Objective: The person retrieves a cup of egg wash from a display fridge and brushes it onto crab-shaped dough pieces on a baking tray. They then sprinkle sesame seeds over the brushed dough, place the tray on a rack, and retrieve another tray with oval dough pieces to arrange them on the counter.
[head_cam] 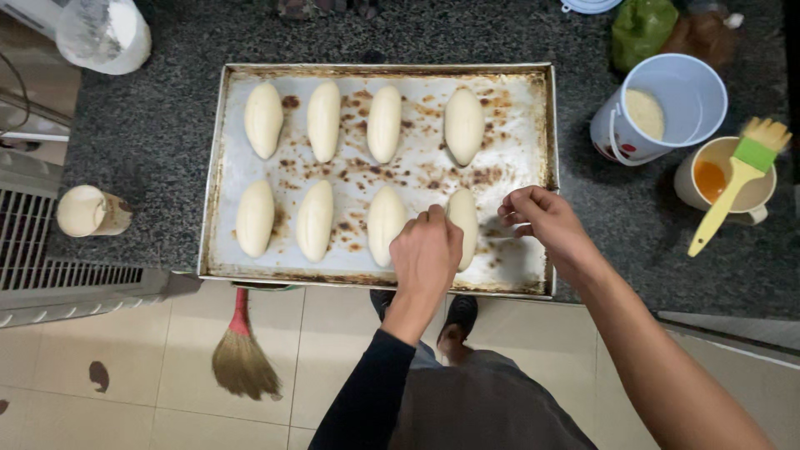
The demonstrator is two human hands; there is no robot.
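Observation:
A stained metal baking tray (517,108) lies on a dark stone counter and carries two rows of pale oval dough pieces. My left hand (427,250), in a dark sleeve, is over the near row with its fingertips closed on the rightmost dough piece (465,218). My right hand (537,217), on a bare forearm, hovers just right of that piece with its fingers curled in and nothing visible in them. The neighbouring dough piece (385,223) lies just left of my left hand.
Right of the tray stand a white bucket (679,100) with pale powder and a cup of orange liquid (717,179) with a yellow-green brush (742,179) across it. A green bag (642,29) lies behind. A small cup (87,210) sits left; a broom (242,354) leans below.

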